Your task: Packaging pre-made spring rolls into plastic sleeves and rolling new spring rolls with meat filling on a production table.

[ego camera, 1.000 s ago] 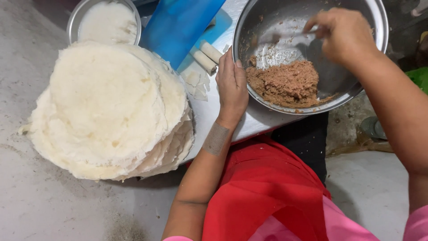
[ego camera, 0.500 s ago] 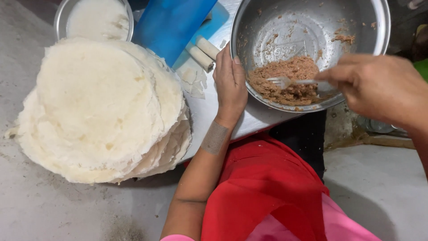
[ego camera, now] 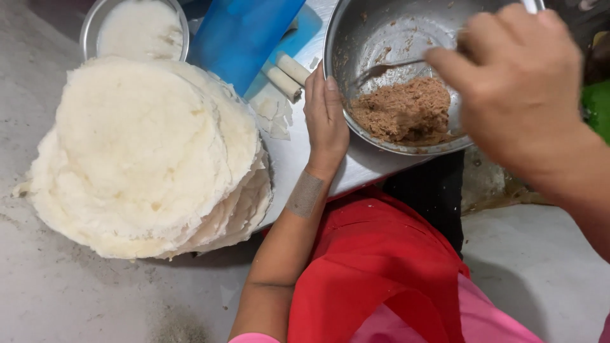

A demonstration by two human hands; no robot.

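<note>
My left hand (ego camera: 325, 121) rests flat against the outer left wall of a large steel bowl (ego camera: 356, 38), steadying it. Brown minced filling (ego camera: 401, 109) lies heaped at the bowl's near side. My right hand (ego camera: 515, 82) hovers over the bowl's right part, closed around the handle of a metal spoon (ego camera: 387, 67) whose tip points left above the filling. A thick stack of round white wrappers (ego camera: 140, 152) sits to the left of my left hand.
A small steel dish of white paste (ego camera: 136, 28) stands at the back left. A blue board (ego camera: 244, 38) lies behind the stack, with two rolled white pieces (ego camera: 286, 76) beside it. All rests on a white tray (ego camera: 298, 165). My red cloth-covered lap (ego camera: 375, 267) is below.
My right hand swung from the bowl's far side to its right and nearer the camera, dragging the spoon through. The filling is now gathered at the near side. My left hand stayed.
</note>
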